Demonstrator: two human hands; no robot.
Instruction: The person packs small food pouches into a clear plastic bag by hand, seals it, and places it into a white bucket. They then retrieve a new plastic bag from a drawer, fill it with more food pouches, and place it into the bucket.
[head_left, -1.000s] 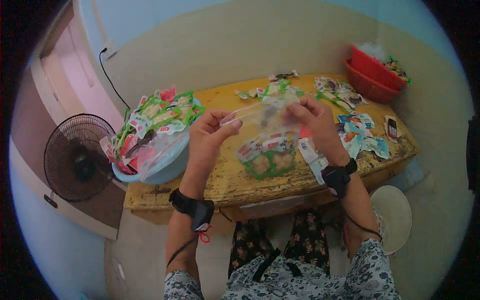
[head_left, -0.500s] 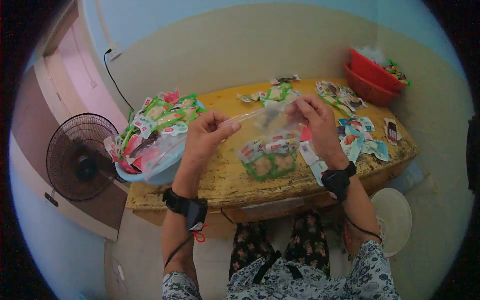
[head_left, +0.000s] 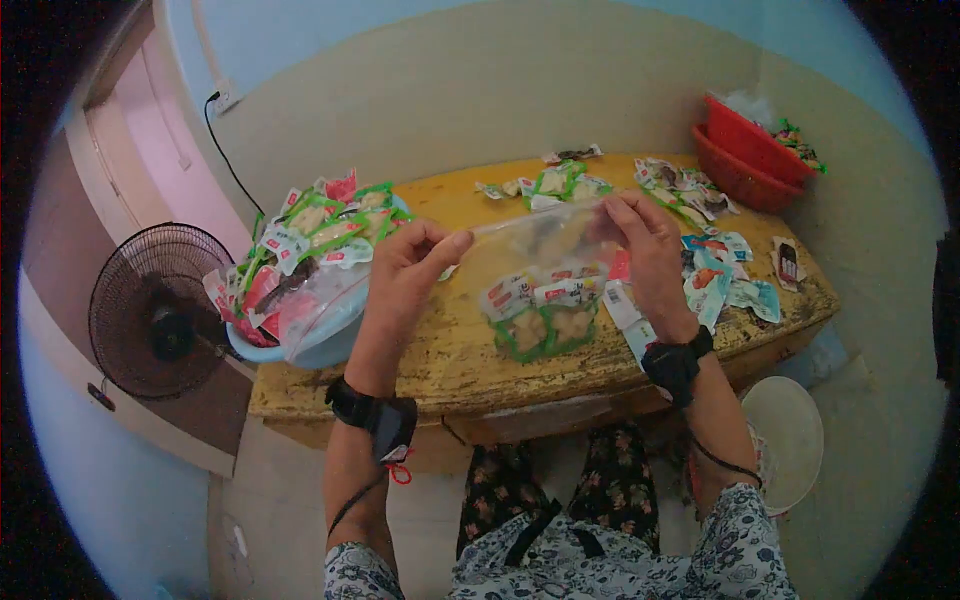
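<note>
A clear plastic bag (head_left: 540,232) is stretched between my two hands above the yellow table. My left hand (head_left: 408,262) pinches its left top corner, and my right hand (head_left: 645,245) grips the right top corner. Low in the bag, or seen through it, are green-edged snack packets (head_left: 545,325) with white and red tops. Another clear bag (head_left: 325,305) hangs beside my left wrist, over a blue basin (head_left: 325,350) heaped with snack packets (head_left: 320,225).
The worn yellow table (head_left: 440,365) bears blue-white packets (head_left: 715,275), packets at the back (head_left: 560,182) and a phone (head_left: 788,263). Red baskets (head_left: 745,160) stand at the back right corner. A black fan (head_left: 165,310) is left; a pale bucket (head_left: 785,440) stands on the floor, right.
The bag between my hands hangs slightly differently, and the packets show more upright through it. My hands have barely moved. The view has shifted slightly.
</note>
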